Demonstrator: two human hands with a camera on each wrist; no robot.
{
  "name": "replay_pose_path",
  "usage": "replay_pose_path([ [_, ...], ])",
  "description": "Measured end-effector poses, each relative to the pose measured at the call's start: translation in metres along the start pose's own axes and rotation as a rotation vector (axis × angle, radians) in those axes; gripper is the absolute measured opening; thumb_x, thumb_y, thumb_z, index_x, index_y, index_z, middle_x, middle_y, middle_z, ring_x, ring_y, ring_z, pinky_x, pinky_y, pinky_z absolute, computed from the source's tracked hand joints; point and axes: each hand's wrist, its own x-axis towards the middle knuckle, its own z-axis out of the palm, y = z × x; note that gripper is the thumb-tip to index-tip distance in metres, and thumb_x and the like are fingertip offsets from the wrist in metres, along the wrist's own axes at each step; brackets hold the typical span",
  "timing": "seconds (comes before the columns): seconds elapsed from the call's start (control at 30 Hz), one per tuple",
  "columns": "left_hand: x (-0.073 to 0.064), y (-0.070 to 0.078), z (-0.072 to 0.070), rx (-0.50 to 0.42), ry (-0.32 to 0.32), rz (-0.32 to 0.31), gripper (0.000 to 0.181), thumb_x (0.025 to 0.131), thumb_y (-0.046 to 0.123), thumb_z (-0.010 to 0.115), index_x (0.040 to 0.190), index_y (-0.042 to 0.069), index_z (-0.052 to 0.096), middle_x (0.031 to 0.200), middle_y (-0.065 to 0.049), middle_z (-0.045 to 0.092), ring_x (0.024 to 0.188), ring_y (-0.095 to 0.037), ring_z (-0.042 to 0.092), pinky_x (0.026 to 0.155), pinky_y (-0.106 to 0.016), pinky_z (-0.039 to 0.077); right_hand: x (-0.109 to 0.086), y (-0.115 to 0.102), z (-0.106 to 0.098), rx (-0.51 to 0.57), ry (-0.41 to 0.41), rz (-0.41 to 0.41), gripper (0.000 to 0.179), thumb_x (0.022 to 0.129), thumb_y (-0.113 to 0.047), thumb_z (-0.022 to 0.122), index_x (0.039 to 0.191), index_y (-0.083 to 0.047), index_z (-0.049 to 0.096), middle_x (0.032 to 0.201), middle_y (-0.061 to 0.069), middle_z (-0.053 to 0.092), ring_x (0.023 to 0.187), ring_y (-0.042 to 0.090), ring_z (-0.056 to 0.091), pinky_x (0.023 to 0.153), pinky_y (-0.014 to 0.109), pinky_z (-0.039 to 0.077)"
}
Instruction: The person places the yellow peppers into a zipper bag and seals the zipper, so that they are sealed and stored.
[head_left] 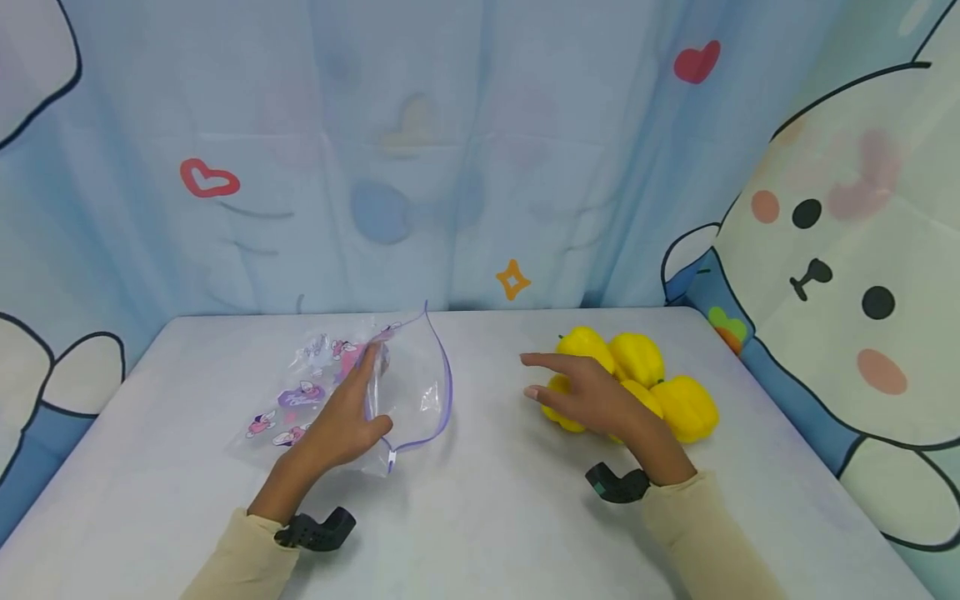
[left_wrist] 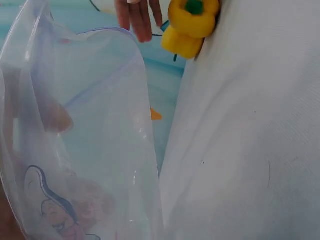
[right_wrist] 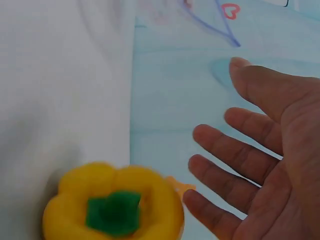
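A clear plastic zip bag [head_left: 300, 400] with pink and purple cartoon prints and a purple-edged mouth stands gaping to the right. My left hand [head_left: 337, 425] holds it at the rim, thumb and forefinger spread apart. A fingertip shows through the film [left_wrist: 100, 130] in the left wrist view. On the right, my right hand [head_left: 592, 396] hovers by a cluster of several yellow bell peppers [head_left: 686, 408], its fingers apart and holding nothing. One pepper [right_wrist: 160, 200] with a green stem top lies just below those fingers in the right wrist view.
Everything rests on a white-covered table [head_left: 480, 517]. A light blue curtain [head_left: 450, 167] with hearts and cartoon animals hangs behind it and along the sides. Each wrist carries a small black camera mount [head_left: 318, 532].
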Motion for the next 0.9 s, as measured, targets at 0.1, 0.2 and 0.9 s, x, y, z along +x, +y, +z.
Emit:
replay_pose_path([
  [0.1,-0.001,0.002,-0.003,-0.016,0.000,0.016,0.097,0.076,0.011,0.060,0.155,0.002,0.005,0.160,-0.019,0.011,0.142,-0.043,0.020,0.104,-0.063,0.027,-0.010,0.010,-0.004,0.018,0.049,-0.010,0.053,0.091,-0.040,0.064,0.138,-0.017,0.056,0.139,0.003,0.055,0.130,0.026,0.045,0.104,0.055,0.037],
  [0.2,-0.001,0.004,-0.005,-0.035,-0.006,0.049,0.097,0.075,0.010,0.059,0.156,0.003,0.005,0.160,-0.019,0.012,0.141,-0.043,0.021,0.105,-0.063,0.026,-0.017,0.020,-0.008,0.025,0.099,-0.030,0.054,0.091,-0.037,0.065,0.138,-0.013,0.055,0.139,0.007,0.055,0.131,0.030,0.043,0.104,0.057,0.035],
  [0.9,-0.001,0.003,-0.007,-0.064,-0.042,0.075,0.096,0.075,0.013,0.058,0.155,0.001,0.007,0.157,-0.022,0.019,0.139,-0.045,0.027,0.103,-0.065,0.027,-0.025,0.040,-0.008,-0.020,0.048,0.106,0.058,0.087,-0.021,0.073,0.138,-0.004,0.053,0.138,0.014,0.053,0.120,0.032,0.050,0.103,0.053,0.039],
])
